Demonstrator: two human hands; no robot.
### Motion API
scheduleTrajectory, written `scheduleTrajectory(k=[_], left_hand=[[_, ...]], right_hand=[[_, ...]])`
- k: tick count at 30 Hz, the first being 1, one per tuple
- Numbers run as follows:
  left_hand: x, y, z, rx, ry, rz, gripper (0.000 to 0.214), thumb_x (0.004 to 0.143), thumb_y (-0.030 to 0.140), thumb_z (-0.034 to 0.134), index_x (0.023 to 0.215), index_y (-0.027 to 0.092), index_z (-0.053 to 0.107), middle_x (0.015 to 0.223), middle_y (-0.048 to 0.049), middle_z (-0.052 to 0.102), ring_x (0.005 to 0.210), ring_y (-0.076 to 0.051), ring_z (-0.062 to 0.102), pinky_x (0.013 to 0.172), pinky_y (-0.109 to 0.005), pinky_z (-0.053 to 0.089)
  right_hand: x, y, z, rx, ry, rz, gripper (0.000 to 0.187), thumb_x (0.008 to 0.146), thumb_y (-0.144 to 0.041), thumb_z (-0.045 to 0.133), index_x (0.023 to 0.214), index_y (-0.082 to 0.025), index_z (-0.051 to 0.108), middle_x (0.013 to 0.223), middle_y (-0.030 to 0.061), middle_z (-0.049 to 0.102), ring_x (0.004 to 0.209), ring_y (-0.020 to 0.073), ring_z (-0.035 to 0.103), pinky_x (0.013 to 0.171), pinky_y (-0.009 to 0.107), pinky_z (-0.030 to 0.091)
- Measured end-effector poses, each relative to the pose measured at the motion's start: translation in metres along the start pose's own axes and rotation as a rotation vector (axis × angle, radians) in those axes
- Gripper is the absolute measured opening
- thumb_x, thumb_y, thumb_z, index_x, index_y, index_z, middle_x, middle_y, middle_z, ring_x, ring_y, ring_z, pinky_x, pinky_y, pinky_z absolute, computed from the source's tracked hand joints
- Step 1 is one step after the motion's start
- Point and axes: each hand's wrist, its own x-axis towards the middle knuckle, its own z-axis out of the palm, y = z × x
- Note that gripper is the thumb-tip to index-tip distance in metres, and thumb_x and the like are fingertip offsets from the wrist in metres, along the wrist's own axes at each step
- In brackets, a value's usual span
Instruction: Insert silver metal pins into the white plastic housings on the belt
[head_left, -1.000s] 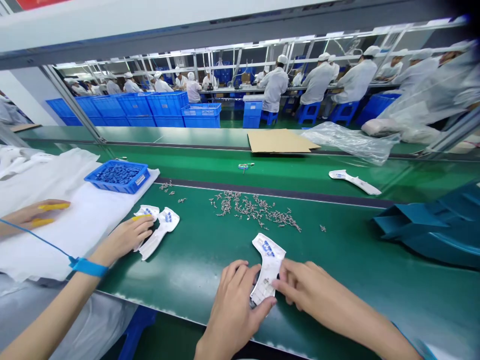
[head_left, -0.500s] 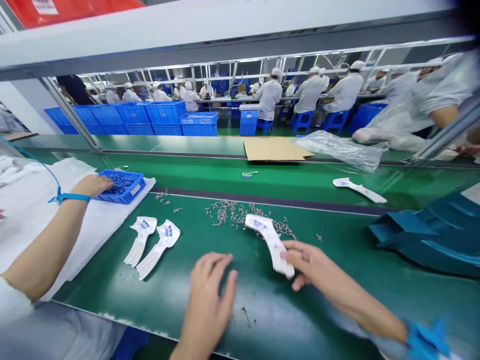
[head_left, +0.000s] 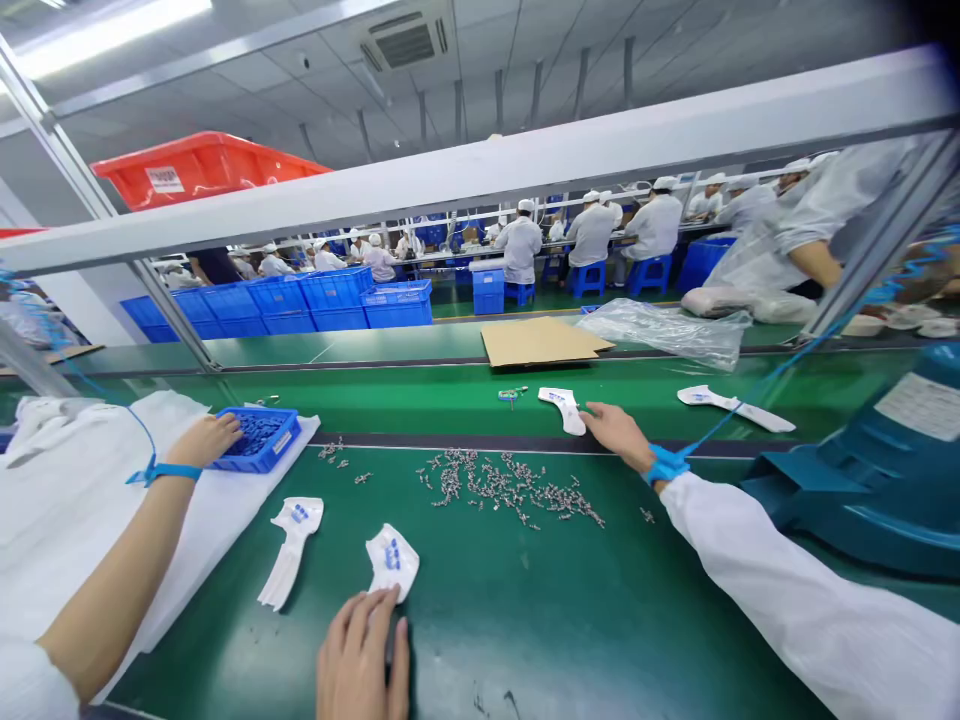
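My left hand (head_left: 364, 655) lies flat at the near edge of the green belt, its fingers over the handle end of a white plastic part (head_left: 391, 560) with blue inserts; only the part's head shows. My right hand (head_left: 616, 432) is stretched far out to the moving belt strip, fingers apart, its tips right beside another white part (head_left: 562, 408) lying there. A blue strap (head_left: 664, 464) circles my right wrist. Loose small screws (head_left: 510, 488) are scattered between my hands.
A co-worker's arm on the left reaches into a blue tray (head_left: 279, 450) on a white sheet (head_left: 67, 500). More white parts (head_left: 289, 550) (head_left: 735, 408), a cardboard sheet (head_left: 541, 340), a plastic bag (head_left: 664, 330) and a teal machine (head_left: 877, 480) lie around.
My right hand carried the white part from the screw pile out to the far belt strip and let go of it. My left hand moved onto the nearer part, which shifted right towards me.
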Motion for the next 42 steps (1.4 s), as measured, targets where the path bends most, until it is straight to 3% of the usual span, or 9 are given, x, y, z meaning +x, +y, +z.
scheduleTrajectory(k=[3, 9, 15, 20, 24, 29, 32, 36, 42], left_hand=[[-0.002, 0.035, 0.005, -0.094, 0.045, 0.02, 0.031, 0.092, 0.027, 0.056, 0.123, 0.024, 0.061, 0.111, -0.0066, 0.073, 0.1, -0.024, 0.066, 0.08, -0.035, 0.056], [-0.003, 0.104, 0.015, -0.271, 0.109, -0.007, 0.032, 0.091, 0.015, 0.052, 0.119, 0.026, 0.062, 0.111, -0.0076, 0.073, 0.101, -0.024, 0.066, 0.085, -0.037, 0.054], [0.001, 0.115, 0.01, -0.289, 0.063, 0.003, 0.032, 0.091, 0.014, 0.051, 0.116, 0.027, 0.065, 0.11, -0.0068, 0.074, 0.104, -0.024, 0.067, 0.083, -0.036, 0.055], [0.003, 0.117, 0.007, -0.32, 0.098, 0.005, 0.033, 0.09, 0.012, 0.05, 0.115, 0.026, 0.065, 0.109, -0.0061, 0.074, 0.102, -0.024, 0.067, 0.084, -0.036, 0.053], [0.008, 0.12, -0.002, -0.471, 0.108, -0.02, 0.029, 0.093, 0.017, 0.049, 0.117, 0.025, 0.064, 0.11, -0.0076, 0.073, 0.101, -0.023, 0.066, 0.084, -0.035, 0.053], [0.026, 0.13, -0.023, -0.672, 0.054, -0.21, 0.02, 0.095, 0.023, 0.053, 0.111, 0.025, 0.065, 0.099, -0.0068, 0.07, 0.091, -0.02, 0.066, 0.077, -0.03, 0.054], [0.036, 0.139, -0.03, -0.699, 0.025, -0.286, 0.012, 0.095, 0.023, 0.055, 0.103, 0.024, 0.064, 0.093, -0.0051, 0.068, 0.086, -0.018, 0.065, 0.075, -0.029, 0.054], [0.038, 0.145, -0.031, -0.662, 0.04, -0.314, 0.008, 0.095, 0.017, 0.056, 0.096, 0.023, 0.062, 0.09, -0.0039, 0.067, 0.085, -0.017, 0.065, 0.077, -0.029, 0.053], [0.036, 0.143, -0.032, -0.586, 0.037, -0.242, 0.014, 0.094, 0.014, 0.056, 0.102, 0.024, 0.063, 0.094, -0.0041, 0.068, 0.084, -0.017, 0.065, 0.076, -0.029, 0.052]], right_hand=[[-0.021, 0.013, -0.005, -0.157, -0.095, -0.136, 0.023, 0.089, -0.018, 0.058, 0.105, -0.018, 0.074, 0.118, 0.0124, 0.07, 0.119, 0.0334, 0.058, 0.107, 0.045, 0.039], [-0.073, 0.03, -0.013, -0.4, -0.37, -0.414, 0.027, 0.087, -0.025, 0.055, 0.108, -0.023, 0.072, 0.113, 0.0086, 0.068, 0.106, 0.027, 0.063, 0.093, 0.037, 0.048], [-0.083, 0.032, -0.018, -0.603, -0.366, -0.448, 0.027, 0.093, -0.029, 0.044, 0.103, -0.02, 0.068, 0.106, 0.0123, 0.068, 0.093, 0.0274, 0.066, 0.079, 0.038, 0.051], [-0.089, 0.027, -0.027, -0.609, -0.318, -0.397, 0.034, 0.096, -0.028, 0.038, 0.113, -0.019, 0.066, 0.113, 0.0136, 0.069, 0.103, 0.0305, 0.065, 0.085, 0.041, 0.05], [-0.11, 0.008, -0.026, -0.394, -0.357, -0.311, 0.03, 0.095, -0.039, 0.047, 0.106, -0.022, 0.069, 0.111, 0.0095, 0.072, 0.097, 0.0274, 0.067, 0.083, 0.038, 0.051], [-0.172, -0.027, 0.011, 0.236, -0.709, -0.076, 0.035, 0.087, -0.049, 0.065, 0.107, -0.02, 0.067, 0.1, 0.0075, 0.073, 0.09, 0.0216, 0.066, 0.082, 0.033, 0.052], [-0.209, -0.04, 0.036, 0.46, -0.851, 0.045, 0.035, 0.084, -0.05, 0.071, 0.1, -0.019, 0.068, 0.092, 0.0053, 0.072, 0.084, 0.0183, 0.065, 0.078, 0.03, 0.051], [-0.229, -0.044, 0.052, 0.53, -0.827, 0.137, 0.037, 0.081, -0.053, 0.073, 0.091, -0.018, 0.068, 0.075, 0.001, 0.068, 0.072, 0.0152, 0.061, 0.073, 0.028, 0.048], [-0.225, -0.039, 0.051, 0.508, -0.855, 0.16, 0.036, 0.082, -0.051, 0.073, 0.088, -0.016, 0.071, 0.071, 0.0014, 0.07, 0.068, 0.0145, 0.06, 0.072, 0.027, 0.048]])
